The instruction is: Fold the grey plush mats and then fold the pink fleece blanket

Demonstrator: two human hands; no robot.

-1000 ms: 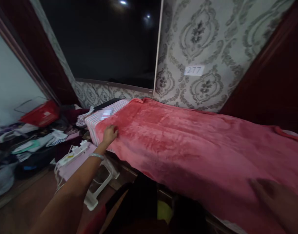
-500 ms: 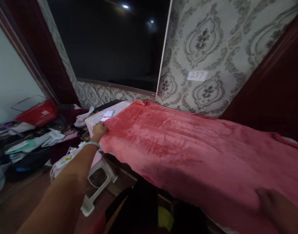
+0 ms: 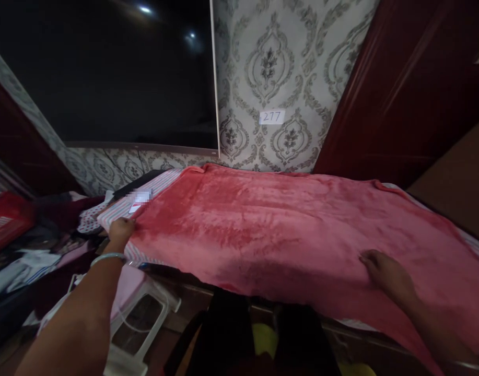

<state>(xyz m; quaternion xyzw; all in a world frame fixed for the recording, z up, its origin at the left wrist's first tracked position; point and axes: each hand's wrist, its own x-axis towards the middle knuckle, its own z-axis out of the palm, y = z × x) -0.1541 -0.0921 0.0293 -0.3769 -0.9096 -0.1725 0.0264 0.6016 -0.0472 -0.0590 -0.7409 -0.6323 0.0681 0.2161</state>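
A pink plush blanket lies spread over a long surface, on top of a striped cloth that shows at the left end and along parts of the edges. At the blanket's left edge, my left hand is closed on the fabric, with a pale bangle on its wrist. My right hand is over the right half of the blanket, its fingers loosely extended to the left with nothing visible in them. A white label, partly blurred out, lies on the striped cloth beyond my left hand.
A dark television hangs behind the surface, near a wall sign reading 277. Piled clothes and a red basket are at the left. A white plastic stool stands below my left forearm.
The view has turned to the right. My right hand has come further into view over the blanket. My left hand stays at the blanket's left edge.
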